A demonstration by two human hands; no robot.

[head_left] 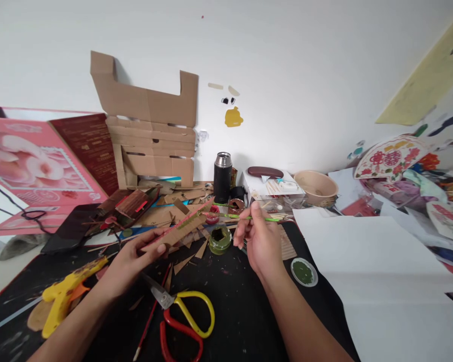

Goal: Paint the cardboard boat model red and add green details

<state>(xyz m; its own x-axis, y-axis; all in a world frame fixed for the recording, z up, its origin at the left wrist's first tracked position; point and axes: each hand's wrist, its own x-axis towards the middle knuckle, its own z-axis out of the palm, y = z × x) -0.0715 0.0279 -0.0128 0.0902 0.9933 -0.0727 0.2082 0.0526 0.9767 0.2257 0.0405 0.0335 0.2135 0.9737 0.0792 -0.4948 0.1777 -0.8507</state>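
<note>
My left hand [147, 251] is closed on a long cardboard strip [184, 229], thumb on top, with the strip slanting up to the right. Red shows along its far edge and dull green on part of its face. Between the fingers of my right hand [262, 236] is a thin paintbrush [270, 218] with a bright green handle. Its tip points left, at the strip's face; whether it touches I cannot tell. Just below the brush stands an open jar of green paint [219, 240]. The jar's lid [304, 272], green inside, lies right of my right wrist.
Scissors [186, 311] and a second brush [153, 311] lie in front. A yellow glue gun [70, 294] is at left. Behind stand a black flask [222, 178], a folded cardboard sheet [151, 130] and a pink box [41, 166]. White paper [381, 261] covers the right.
</note>
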